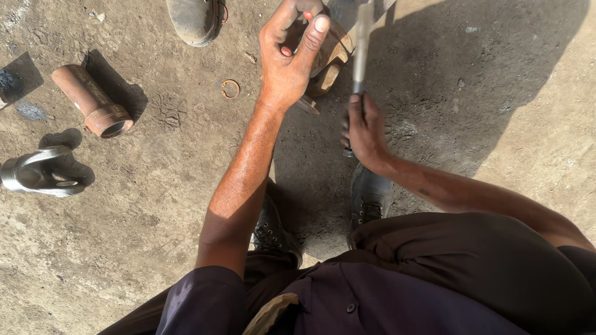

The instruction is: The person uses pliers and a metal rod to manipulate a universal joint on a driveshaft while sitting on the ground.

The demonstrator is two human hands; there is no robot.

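My left hand (287, 56) reaches forward and curls over a rusty brown metal part (331, 59) standing on the dirt ground, fingers around its top. Just to the right, my right hand (364, 130) is closed around the lower end of a grey metal rod (362, 46) that points up and away, close beside the rusty part. Both my black boots (371, 195) stand on the ground beneath my arms.
A rusty tube (92, 101) and a shiny steel yoke (42, 172) lie at the left. A small open snap ring (230, 89) rests on the dirt near my left wrist. Another person's worn boot (195, 18) shows at the top edge.
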